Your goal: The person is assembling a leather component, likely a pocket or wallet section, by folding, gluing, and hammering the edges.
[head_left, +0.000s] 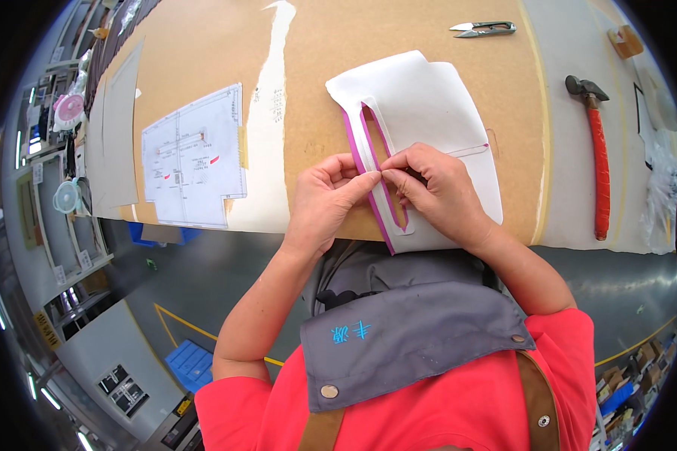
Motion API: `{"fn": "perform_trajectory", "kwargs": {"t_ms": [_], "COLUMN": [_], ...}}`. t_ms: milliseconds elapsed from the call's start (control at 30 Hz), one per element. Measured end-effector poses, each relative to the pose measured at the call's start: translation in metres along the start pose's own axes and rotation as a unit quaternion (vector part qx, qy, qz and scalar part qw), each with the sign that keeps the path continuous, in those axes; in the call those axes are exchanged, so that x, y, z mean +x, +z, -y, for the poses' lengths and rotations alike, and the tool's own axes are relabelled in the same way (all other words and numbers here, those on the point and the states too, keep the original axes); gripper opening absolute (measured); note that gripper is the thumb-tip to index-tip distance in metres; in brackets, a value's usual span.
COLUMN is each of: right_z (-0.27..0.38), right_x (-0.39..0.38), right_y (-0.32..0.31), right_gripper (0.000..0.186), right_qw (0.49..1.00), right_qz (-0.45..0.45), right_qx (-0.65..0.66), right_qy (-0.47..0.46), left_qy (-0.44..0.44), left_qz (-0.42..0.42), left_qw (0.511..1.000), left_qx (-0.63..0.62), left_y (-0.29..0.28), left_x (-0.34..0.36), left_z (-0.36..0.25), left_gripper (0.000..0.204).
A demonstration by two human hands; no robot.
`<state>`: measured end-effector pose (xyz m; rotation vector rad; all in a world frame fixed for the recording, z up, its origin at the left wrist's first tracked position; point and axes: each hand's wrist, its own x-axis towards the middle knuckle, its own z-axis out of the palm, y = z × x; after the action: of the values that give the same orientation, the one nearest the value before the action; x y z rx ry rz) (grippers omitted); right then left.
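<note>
On the brown board before me lies a white sheet piece [436,98] with a long narrow slot cut near its left side. Purple edging [354,143] runs along its left border and round the slot. Between the two runs a pale strip [382,199]. My left hand [331,192] is closed on the strip and purple edge about midway down the slot, thumb on top. Right beside it, my right hand [432,184] pinches the slot's edge, its fingertips nearly meeting the left thumb. Some of its fingers are hidden beneath the palm.
Thread snips [485,29] lie at the far right of the board [316,75]. Further right is a hammer [598,158] with a red-wrapped handle, near clear plastic bags [662,195]. A printed drawing [195,158] lies to the left. The table's near edge borders my apron [414,338].
</note>
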<state>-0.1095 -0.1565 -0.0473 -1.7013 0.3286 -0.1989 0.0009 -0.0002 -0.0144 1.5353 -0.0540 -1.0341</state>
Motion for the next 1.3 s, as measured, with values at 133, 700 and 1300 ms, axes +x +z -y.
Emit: {"fn": "perform_trajectory", "kwargs": {"t_ms": [133, 700, 1300], "right_z": [-0.0017, -0.0001, 0.0015], "right_x": [0.0006, 0.0024, 0.0019], "right_y": [0.0017, 0.0022, 0.0017], "right_gripper": [0.01, 0.01, 0.009], "right_qw": [0.999, 0.999, 0.999], "right_qz": [-0.013, -0.025, -0.028], "right_qx": [-0.015, 0.028, 0.026], "right_qy": [-0.025, -0.006, 0.002], "left_qy": [-0.007, -0.04, -0.038], "left_qz": [-0.017, -0.008, -0.026], "left_qw": [1.0, 0.999, 0.999], "left_qx": [0.011, 0.008, 0.007], "left_y": [0.0008, -0.0018, 0.0021], "left_x": [0.0005, 0.0024, 0.0019], "left_z": [0.0006, -0.0038, -0.004], "left_gripper": [0.021, 0.024, 0.021]}}
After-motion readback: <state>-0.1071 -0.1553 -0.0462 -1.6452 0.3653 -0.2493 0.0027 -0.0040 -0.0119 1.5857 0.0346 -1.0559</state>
